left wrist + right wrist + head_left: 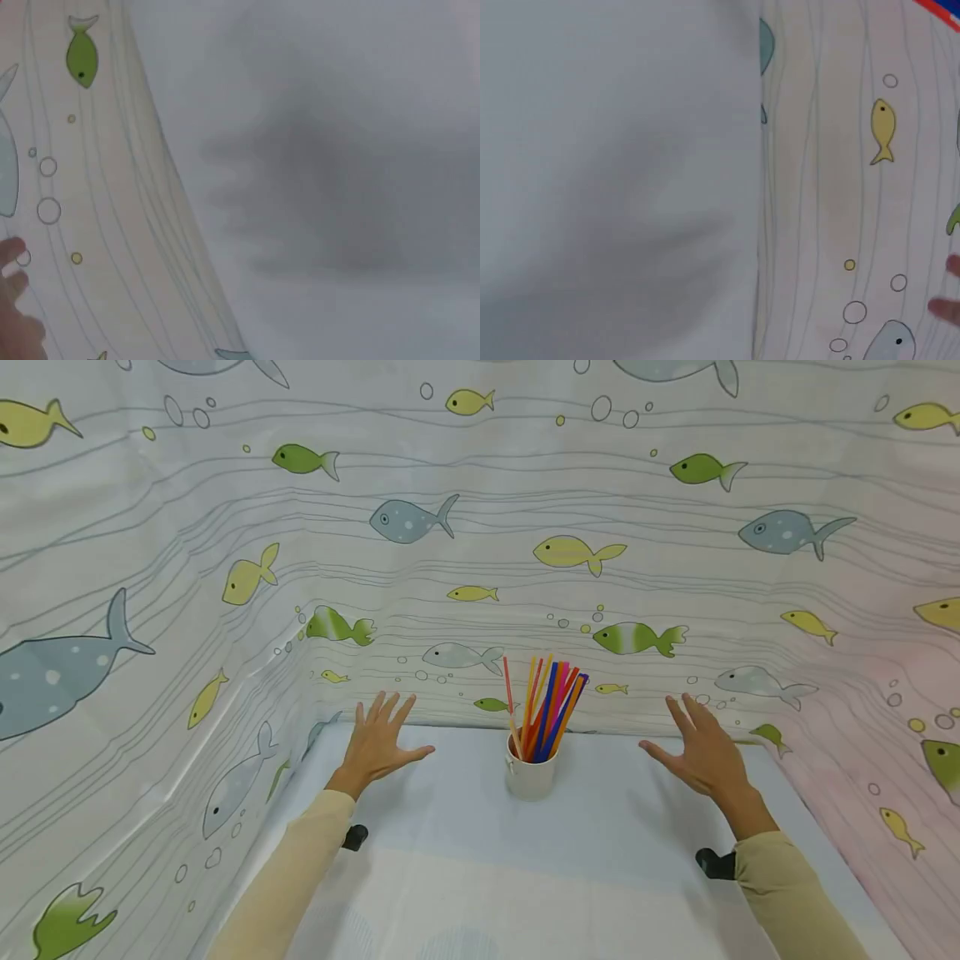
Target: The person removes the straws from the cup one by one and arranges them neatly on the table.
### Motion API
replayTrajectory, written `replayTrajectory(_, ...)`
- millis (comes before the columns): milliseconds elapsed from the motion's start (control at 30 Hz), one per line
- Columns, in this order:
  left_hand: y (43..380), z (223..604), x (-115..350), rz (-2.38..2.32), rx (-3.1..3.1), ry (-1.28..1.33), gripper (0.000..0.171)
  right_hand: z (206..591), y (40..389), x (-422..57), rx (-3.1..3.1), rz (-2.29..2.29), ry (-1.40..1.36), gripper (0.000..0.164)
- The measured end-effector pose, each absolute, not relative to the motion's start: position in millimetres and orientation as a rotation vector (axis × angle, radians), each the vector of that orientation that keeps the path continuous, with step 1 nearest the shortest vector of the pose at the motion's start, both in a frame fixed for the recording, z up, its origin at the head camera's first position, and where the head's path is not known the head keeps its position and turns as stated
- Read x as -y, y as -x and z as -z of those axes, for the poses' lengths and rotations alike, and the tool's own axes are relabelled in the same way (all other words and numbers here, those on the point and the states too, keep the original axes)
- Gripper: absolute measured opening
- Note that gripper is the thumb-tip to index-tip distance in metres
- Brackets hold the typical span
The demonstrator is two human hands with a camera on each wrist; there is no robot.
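Note:
A white cup [531, 781] stands on the table near the back wall, between the two hands. In it lean several long thin sticks [553, 706] in orange, blue, red, pink and yellow. Left of the cup, the left hand [377, 741] is held with its fingers spread and thumb out, touching nothing. To the right, the right hand [703, 752] is spread in the same way and holds nothing. Each wrist view catches only fingertips at its edge: left fingers [16, 307] and right fingers [946, 300]. Shadows of the hands fall on the white surface.
The white table [465, 827] ends at a curtain-like wall [480, 552] printed with fish, which also closes both sides. A black wrist device [356, 837] sits under the left sleeve, another black device [715, 863] under the right.

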State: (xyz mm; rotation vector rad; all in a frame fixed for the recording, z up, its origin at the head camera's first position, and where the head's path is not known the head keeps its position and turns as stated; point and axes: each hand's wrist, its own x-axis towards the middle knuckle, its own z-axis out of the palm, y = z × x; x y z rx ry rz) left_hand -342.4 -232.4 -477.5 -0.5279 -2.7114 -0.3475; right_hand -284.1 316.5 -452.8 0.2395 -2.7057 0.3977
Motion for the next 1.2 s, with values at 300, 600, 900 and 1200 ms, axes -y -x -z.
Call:
replayTrajectory(300,348,465,190,1.518,2.447,0.591,0.078,436,301,-268,2.236,-1.129,-0.231,0.031)
replayTrajectory(600,344,482,123,1.631,2.445,0.679,0.076,451,316,-207,2.252,-1.408,-0.233,0.027)
replayTrajectory(900,336,504,82,1.771,2.470,0.646,0.091,473,324,-177,2.283,-1.547,-0.176,0.028)
replayTrajectory(1200,339,506,63,1.802,2.470,0.678,0.109,475,333,-171,2.267,-1.588,-0.143,0.027)
